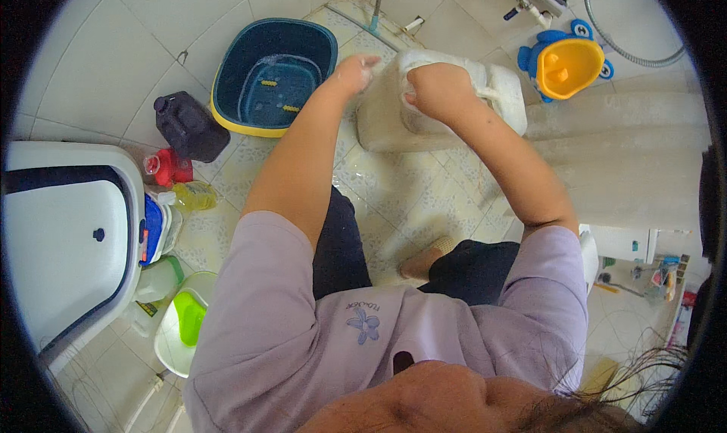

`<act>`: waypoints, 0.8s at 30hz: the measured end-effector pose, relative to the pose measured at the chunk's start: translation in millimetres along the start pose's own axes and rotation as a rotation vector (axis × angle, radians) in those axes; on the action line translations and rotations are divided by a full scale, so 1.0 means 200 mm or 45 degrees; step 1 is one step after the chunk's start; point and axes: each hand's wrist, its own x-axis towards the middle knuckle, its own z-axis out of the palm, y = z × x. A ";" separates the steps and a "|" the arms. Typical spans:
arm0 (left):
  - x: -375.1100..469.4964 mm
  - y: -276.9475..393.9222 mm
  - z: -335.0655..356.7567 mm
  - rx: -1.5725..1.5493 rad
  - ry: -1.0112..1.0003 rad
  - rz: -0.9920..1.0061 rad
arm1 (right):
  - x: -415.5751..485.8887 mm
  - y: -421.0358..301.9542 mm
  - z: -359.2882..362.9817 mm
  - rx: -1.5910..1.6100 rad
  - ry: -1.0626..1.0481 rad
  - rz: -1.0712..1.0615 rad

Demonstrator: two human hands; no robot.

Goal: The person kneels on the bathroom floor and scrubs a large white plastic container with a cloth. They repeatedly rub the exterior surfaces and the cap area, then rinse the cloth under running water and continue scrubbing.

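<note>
A large whitish plastic container (pixel 380 123), shaped like a jerrycan with a moulded handle, rests on the tiled floor in front of me. My right hand (pixel 440 89) is curled into a fist over its top; whether something is inside the fist is hidden. Between the container and a dark blue basin with a yellow rim (pixel 250 130) is my left hand (pixel 355 74), wet with white suds. Its fingers are partly spread and nothing shows in them. Shallow water with a little foam lies at the bottom of the basin.
To the left stand a dark jug (pixel 190 126), a red bottle (pixel 173 167), a yellow liquid bottle (pixel 194 196) and a white tub (pixel 68 251). A blue-and-yellow frog-shaped child's urinal (pixel 568 66) hangs at right, beside a metal hose (pixel 619 46). The floor tiles (pixel 392 194) look wet.
</note>
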 end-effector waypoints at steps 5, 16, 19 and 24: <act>-0.03 0.19 0.00 -0.225 0.190 0.130 | -0.24 0.10 0.16 0.083 -0.004 0.232; 0.01 0.36 0.22 0.674 -0.063 0.689 | -0.27 -0.07 0.35 0.543 0.377 0.505; 0.02 0.36 0.21 0.683 0.090 0.592 | -0.31 -0.03 0.32 0.492 0.387 0.584; 0.08 0.32 0.22 0.636 -0.077 0.635 | -0.29 -0.13 0.28 0.550 0.313 0.663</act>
